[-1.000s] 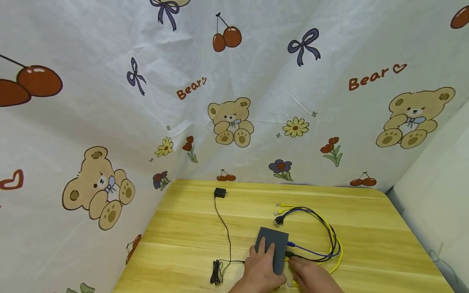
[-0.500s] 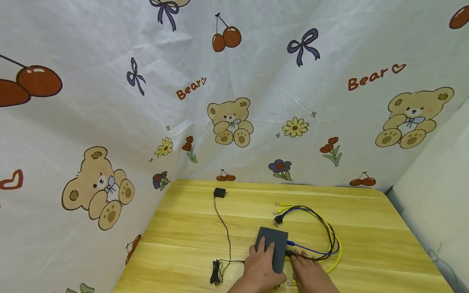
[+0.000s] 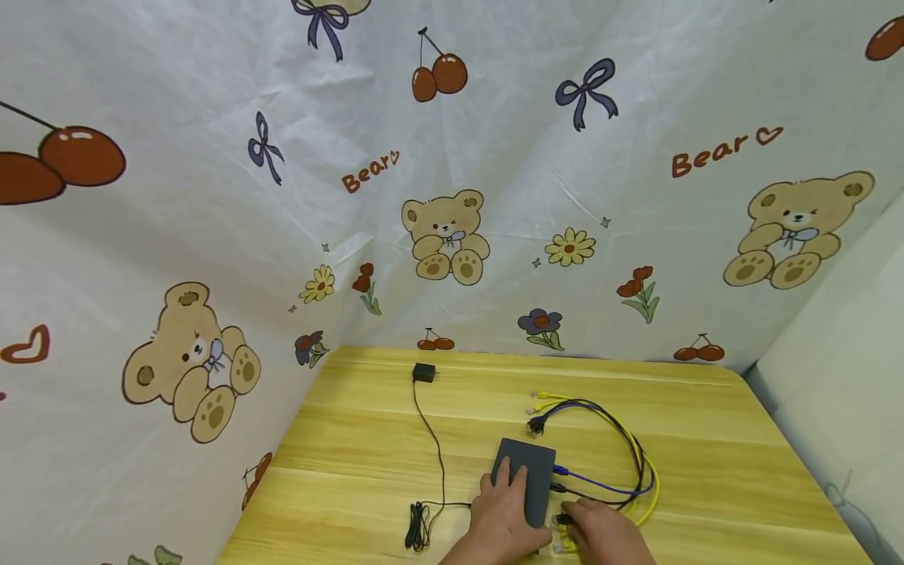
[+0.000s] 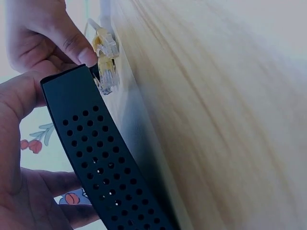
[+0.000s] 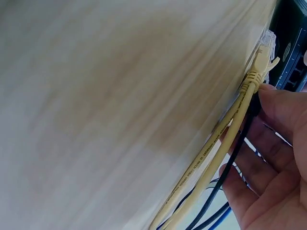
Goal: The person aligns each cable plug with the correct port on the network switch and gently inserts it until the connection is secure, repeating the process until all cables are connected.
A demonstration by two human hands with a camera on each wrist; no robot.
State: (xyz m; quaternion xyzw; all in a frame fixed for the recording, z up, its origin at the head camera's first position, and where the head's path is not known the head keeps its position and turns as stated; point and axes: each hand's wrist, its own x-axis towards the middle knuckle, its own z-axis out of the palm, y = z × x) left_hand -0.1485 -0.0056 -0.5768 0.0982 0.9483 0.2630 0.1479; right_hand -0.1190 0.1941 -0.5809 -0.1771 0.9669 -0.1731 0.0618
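My left hand (image 3: 504,514) holds a dark network switch (image 3: 538,463) on the table, fingers spread over its top, thumb at its near edge. Its perforated side faces the left wrist view. My right hand (image 3: 600,530), just right of the switch, pinches a black network cable (image 5: 247,127) near its plug. Beside that plug lie yellow network cables (image 5: 205,165); their clear-tipped plugs (image 4: 106,67) show in the left wrist view. A blue plug (image 3: 561,471) and another black plug (image 3: 558,487) sit against the switch's right side; whether they are seated is too small to tell.
A black power adapter (image 3: 424,372) lies at the back left, its thin cord running to the switch past a coiled bundle (image 3: 418,524). The cables loop to the right, their far ends (image 3: 537,424) behind the switch. A printed cloth (image 3: 515,180) hangs behind the table (image 3: 741,471).
My right hand's fingers, stretched out beneath the black cables half a second ago, now pinch one of them. That black plug has come nearer to me, beside the yellow plugs. My left hand stays put.
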